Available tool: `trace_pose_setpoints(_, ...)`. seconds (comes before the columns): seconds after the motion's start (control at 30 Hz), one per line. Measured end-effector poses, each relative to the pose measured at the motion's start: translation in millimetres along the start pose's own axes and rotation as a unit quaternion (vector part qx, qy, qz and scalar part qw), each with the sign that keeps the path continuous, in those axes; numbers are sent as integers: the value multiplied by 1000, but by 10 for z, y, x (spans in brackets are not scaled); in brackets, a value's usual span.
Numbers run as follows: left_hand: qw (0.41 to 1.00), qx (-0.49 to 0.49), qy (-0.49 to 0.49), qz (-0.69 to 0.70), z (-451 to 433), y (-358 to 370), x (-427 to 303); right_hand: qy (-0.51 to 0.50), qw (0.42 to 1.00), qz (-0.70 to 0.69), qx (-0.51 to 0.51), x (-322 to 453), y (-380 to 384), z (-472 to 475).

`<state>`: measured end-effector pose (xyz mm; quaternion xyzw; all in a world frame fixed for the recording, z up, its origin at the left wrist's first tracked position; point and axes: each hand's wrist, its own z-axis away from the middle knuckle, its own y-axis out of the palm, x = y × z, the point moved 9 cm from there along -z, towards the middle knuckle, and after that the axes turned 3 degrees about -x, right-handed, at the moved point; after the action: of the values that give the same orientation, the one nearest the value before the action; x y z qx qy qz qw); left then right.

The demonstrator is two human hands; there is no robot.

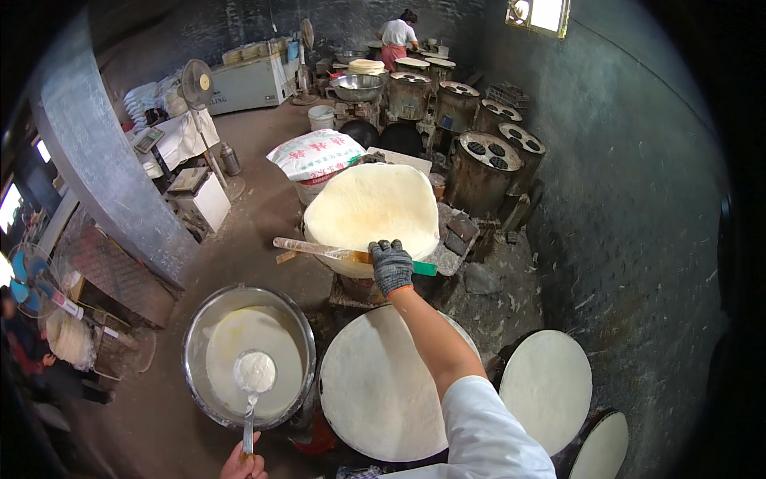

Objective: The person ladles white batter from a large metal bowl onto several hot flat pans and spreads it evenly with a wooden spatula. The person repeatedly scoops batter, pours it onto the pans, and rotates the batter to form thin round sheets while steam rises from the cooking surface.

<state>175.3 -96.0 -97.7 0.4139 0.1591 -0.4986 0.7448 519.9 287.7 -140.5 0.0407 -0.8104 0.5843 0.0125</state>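
My left hand [244, 466], at the bottom edge, grips the handle of a metal ladle [255, 372]. The ladle's bowl, coated with pale batter, is over a large steel basin [190, 359] of creamy batter [281, 341]. My right hand [392, 265] wears a grey glove with an orange cuff. It is closed over a long flat wooden stick [323, 248] with a green end, at the near rim of a pile of thin round pancakes [377, 203]. Below my right forearm lies a large round griddle [377, 389] with a pale layer over it.
Two more pale-topped rounds [547, 389] stand at right, near the dark wall [622, 239]. Rusty drum stoves [482, 179] line the way back to a person [397, 39] in an apron. A printed sack [314, 154], a pedestal fan [196, 84] and a pillar [114, 143] are left.
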Motion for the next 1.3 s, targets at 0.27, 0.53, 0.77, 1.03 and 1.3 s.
trace_pose_setpoints(0.27,998,52,-32,-12,-163,-432,-430,44,871,-481,90,996,-946,1383)
trace_pose_setpoints(0.53,931,30,-87,-352,-1382,-1946,-698,82,881,-347,311,2550,488,3231)
trace_pose_setpoints(0.77,806,111,-131,-566,-2373,-3030,-396,46,884,-218,412,2842,1158,3182)
trace_pose_setpoints(1.03,813,216,-198,-504,-2456,-3408,-417,117,898,-265,332,2975,971,3031)
trace_pose_setpoints(1.3,954,203,-184,-124,-707,-2848,-588,69,880,-326,337,3298,141,3461)
